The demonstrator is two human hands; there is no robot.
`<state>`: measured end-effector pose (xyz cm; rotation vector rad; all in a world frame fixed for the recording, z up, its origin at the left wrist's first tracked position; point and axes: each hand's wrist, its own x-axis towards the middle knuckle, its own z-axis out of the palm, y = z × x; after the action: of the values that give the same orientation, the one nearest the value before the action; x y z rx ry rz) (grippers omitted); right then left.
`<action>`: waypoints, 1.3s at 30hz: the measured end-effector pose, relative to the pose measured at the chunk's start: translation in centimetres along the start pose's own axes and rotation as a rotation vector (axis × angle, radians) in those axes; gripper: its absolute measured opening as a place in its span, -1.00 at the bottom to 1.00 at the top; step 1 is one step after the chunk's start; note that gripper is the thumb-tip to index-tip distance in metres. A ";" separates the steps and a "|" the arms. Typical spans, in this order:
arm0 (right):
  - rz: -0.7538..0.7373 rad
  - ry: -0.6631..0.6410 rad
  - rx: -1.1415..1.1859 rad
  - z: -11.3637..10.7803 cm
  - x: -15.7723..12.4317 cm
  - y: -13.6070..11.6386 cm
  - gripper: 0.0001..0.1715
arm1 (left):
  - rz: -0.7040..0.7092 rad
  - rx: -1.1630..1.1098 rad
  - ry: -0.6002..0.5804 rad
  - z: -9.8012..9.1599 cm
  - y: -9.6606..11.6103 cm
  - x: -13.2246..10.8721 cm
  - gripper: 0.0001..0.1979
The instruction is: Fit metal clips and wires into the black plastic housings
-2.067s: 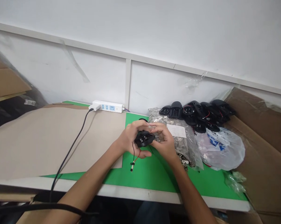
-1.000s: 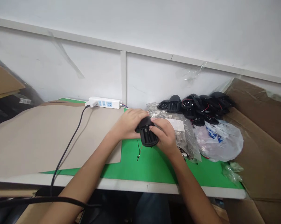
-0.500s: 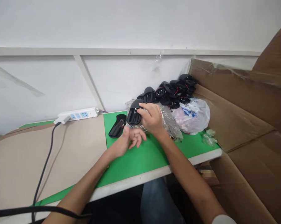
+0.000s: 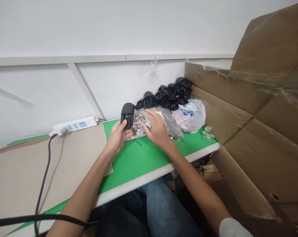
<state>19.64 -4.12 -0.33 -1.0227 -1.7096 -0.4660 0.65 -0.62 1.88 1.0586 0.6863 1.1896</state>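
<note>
My left hand (image 4: 117, 136) is raised and shut on a ribbed black plastic housing (image 4: 127, 115), gripping it upright from below. My right hand (image 4: 157, 128) rests with its fingers apart on a clear plastic bag of small metal parts (image 4: 139, 122), holding nothing. Thin loose wires (image 4: 135, 142) lie on the green mat (image 4: 139, 161) just below the bag. Behind the bag sits a heap of similar black housings with red wires (image 4: 163, 97).
A white bag (image 4: 190, 116) stands to the right of the heap. A power strip (image 4: 74, 125) lies along the wall, with a black cable (image 4: 46, 171) running over a beige sheet (image 4: 47, 171). Brown cardboard (image 4: 238, 131) walls the right side.
The housing has gone from my right hand to my left. My right hand now lies on the bag. The flat black piece on the mat no longer shows, and the view has swung right.
</note>
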 end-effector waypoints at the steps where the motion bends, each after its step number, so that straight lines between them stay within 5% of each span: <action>1: 0.056 0.021 0.008 -1.6 -1.2 -0.2 -0.68 | 0.005 -0.002 0.009 -0.3 0.0 0.2 -0.51; 6: 0.384 -0.158 -0.041 -9.4 -7.5 1.2 -0.81 | 0.073 0.009 -0.011 -0.8 -0.4 0.5 -0.50; 9: 0.481 -0.312 -0.088 -11.1 -9.1 2.5 -0.76 | 0.092 0.027 -0.051 -0.8 -0.8 0.4 -0.46; 15: 0.629 -0.409 -0.165 -8.3 -8.1 2.4 -0.73 | 0.071 0.066 -0.080 -1.1 -1.2 0.2 -0.35; 20: 0.648 -0.325 -0.033 -6.3 -8.5 2.7 -0.71 | 0.010 0.030 -0.147 -1.9 -0.9 0.1 -0.35; 29: 0.483 -0.091 0.153 -6.5 -9.9 2.5 -0.67 | -0.016 0.023 -0.188 -2.9 -1.0 0.0 -0.41; 39: 0.503 -0.122 0.233 -6.6 -10.0 2.7 -0.61 | -0.027 0.006 -0.195 -2.8 -1.0 -0.1 -0.43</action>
<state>26.55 -11.50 -7.37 -1.2721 -1.4949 0.1190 -1.40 0.09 -0.11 1.1497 0.5503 1.0453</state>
